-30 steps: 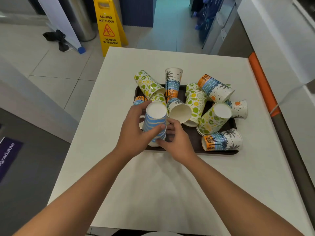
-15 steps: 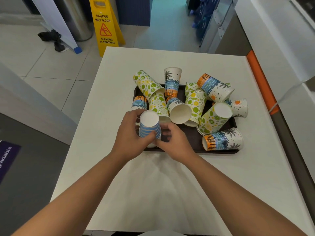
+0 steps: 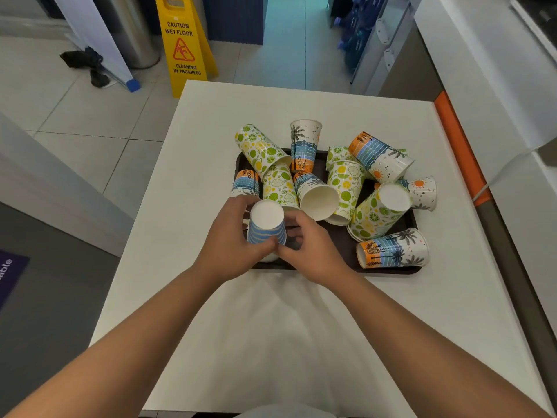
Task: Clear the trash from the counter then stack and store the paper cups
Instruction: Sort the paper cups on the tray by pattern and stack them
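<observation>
L hand [image 3: 232, 239] grip wrapped on inverted blue-striped cup [image 3: 266, 226], lowered since 1 s ago to tray [image 3: 340, 245] front-left corner. R hand [image 3: 313, 251] fingertips pinching cup's lower wall. Loose cups [image 3: 376, 214] strewn on tray, tabletop [image 3: 271, 327]; stacking barely begun.

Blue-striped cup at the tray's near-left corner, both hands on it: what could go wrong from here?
1. The upside-down blue-striped cup sits at the tray edge; a nudge from the left hand or right hand could tip it onto the table.
2. The other cups are piled loosely; the open-mouthed cup lies just behind the hands and could roll if bumped.
3. The sun-print cup overhangs the tray's right rim and may fall off.
</observation>
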`<action>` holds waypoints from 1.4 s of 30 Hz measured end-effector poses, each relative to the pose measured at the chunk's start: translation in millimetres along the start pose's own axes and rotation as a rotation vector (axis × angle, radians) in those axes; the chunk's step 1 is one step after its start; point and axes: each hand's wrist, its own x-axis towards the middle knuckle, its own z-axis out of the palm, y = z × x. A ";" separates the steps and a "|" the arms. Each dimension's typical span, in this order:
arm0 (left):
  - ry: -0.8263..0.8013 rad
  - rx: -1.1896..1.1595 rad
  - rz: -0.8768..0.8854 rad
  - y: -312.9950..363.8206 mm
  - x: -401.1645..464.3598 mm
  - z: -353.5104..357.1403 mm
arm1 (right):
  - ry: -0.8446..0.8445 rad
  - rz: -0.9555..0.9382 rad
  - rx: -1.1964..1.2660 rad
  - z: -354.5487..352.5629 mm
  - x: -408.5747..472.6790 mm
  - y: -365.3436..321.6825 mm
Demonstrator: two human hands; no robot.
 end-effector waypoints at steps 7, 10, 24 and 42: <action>0.140 -0.125 -0.124 13.1 19.0 -17.2 | 0.056 0.019 -0.104 -34.3 -2.4 -14.8; 0.228 -0.033 -0.140 10.7 41.9 -25.4 | 0.234 0.015 -0.079 -53.4 8.1 -29.6; -0.152 0.435 -0.633 -15.9 110.5 -9.5 | 0.104 0.219 -0.655 -64.4 114.1 -26.6; -0.097 0.198 -0.639 1.3 111.8 -44.6 | 0.067 0.373 -0.516 -92.1 71.8 -49.5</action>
